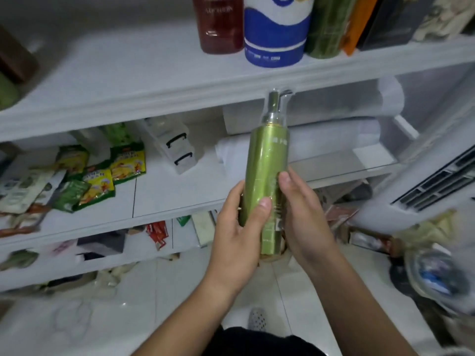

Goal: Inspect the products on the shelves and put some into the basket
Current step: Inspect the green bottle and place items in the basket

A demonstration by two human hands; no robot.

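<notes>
Head view: tall, slim cylinder of a green pump bottle [266, 176], glossy and metallic, sheathed in clear crinkled film, topped by a silver pump head under a transparent cap. Held upright in mid-air, near, in front of the white shelves [180, 83], between both hands. Left hand [240, 227] wrapped round the lower left side, thumb laid across the front of the bottle, fingers curled behind and out of sight. Right hand [300, 214] clamped on the lower right side, thumb tip pressed on the front edge, fingers hidden behind. Bottle base just below the palms.

On the far upper shelf: translucent reddish bottle [218, 24], smooth; blue and white container [276, 34], rounded; dark green cylinder [326, 29]. On the middle shelf at left: flat, shiny yellow-green sachets [123, 163]; beside them a clear plastic box with black handles [172, 147]. Pale glossy floor tiles [115, 317] below.
</notes>
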